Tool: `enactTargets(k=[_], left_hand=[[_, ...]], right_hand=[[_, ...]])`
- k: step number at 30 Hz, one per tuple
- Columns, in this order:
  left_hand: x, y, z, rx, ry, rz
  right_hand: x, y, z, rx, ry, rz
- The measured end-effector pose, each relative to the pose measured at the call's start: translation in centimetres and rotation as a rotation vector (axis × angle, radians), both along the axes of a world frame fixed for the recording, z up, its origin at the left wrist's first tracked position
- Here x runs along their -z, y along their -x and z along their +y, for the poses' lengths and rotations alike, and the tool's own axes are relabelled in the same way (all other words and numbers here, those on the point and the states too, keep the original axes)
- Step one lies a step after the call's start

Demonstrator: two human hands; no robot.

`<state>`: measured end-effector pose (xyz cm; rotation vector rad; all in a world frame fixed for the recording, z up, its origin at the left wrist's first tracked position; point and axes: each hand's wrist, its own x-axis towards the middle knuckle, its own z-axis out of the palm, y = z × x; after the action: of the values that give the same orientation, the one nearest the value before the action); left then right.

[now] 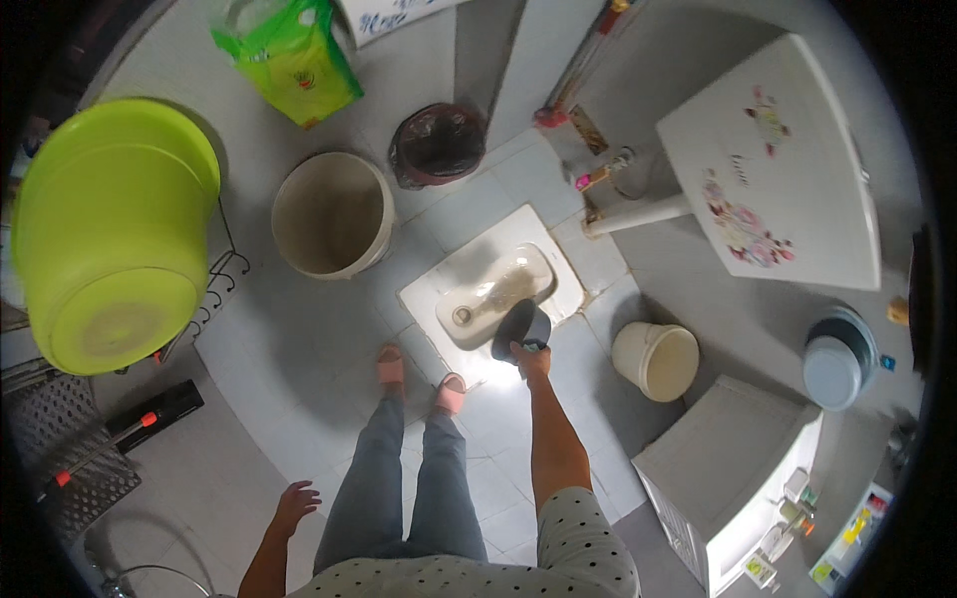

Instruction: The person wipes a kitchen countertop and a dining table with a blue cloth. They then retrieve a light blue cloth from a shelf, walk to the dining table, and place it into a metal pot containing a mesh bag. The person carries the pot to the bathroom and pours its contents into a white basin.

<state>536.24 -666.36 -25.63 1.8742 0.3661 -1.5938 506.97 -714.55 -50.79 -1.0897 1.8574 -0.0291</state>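
My right hand [531, 359] is closed on a dark grey water scoop [522, 327], which it holds tilted over the near right edge of a white squat toilet [424, 292]. A small light green bit shows by the fingers, too small to make out. Wet brownish patches and a drain hole lie in the toilet's bowl [498, 294]. Off to the left, my left hand [296, 506] hangs beside my leg with its fingers apart and nothing in it.
A large cream bucket [289, 221] and a dark-lined bin [439, 174] stand beyond the toilet. At its right is a small cream bucket [628, 359]; a white cabinet [728, 448] stands nearer. A green tub [120, 229] hangs left; a flowered white panel [797, 179] juts from the right wall.
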Motion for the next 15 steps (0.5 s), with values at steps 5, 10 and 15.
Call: enactTargets(k=[5, 10, 15], left_hand=[[-2.7, -1.8, -0.5, 0.073, -0.009, -0.018], [-4.4, -5.9, -3.1, 0.262, -0.040, -0.111], [-0.9, -10.0, -7.4, 0.364, -0.147, -0.145]], right_hand=[[-11.0, 4.7, 1.0, 0.402, -0.204, -0.769], [-31.6, 8.3, 3.3, 0.480, -0.250, -1.041], [-46.2, 15.7, 8.8, 0.576, -0.134, -1.170]])
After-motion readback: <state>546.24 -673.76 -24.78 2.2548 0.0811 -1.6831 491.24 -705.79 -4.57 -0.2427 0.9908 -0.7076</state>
